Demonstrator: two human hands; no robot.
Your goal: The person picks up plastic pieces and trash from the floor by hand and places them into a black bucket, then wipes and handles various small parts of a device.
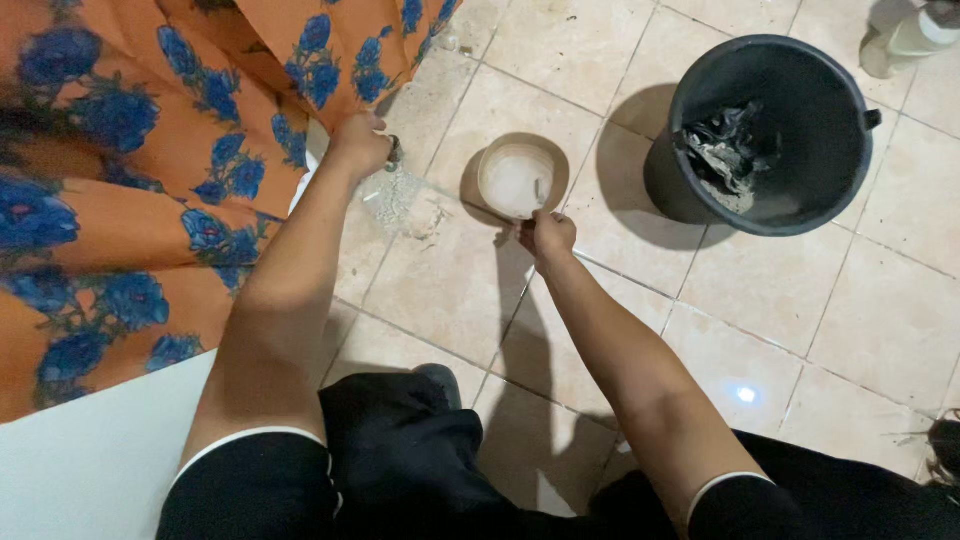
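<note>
Cloth (120, 170), orange with blue flowers, fills the left of the view and drapes over a white surface (90, 470). At its edge the left hand (358, 142) is closed on a small tap or handle (394, 152); the grip hides most of it, so I cannot tell just what it is. A clear bag or bottle (395, 200) hangs just below that hand, seemingly placed to catch or pour water. To the right, a small tan cup (517, 178) of milky liquid stands on the tiled floor (880, 320), low enough to reach while crouching. The right hand (547, 235) pinches a thin stick or spoon (539, 192) that dips into the cup, probably for stirring. Farther right a dark bucket (830, 180) sits apart from the cup, with crumpled dark scraps (725, 150) inside. A pale bottle (915, 38) stands at the top right corner.
</note>
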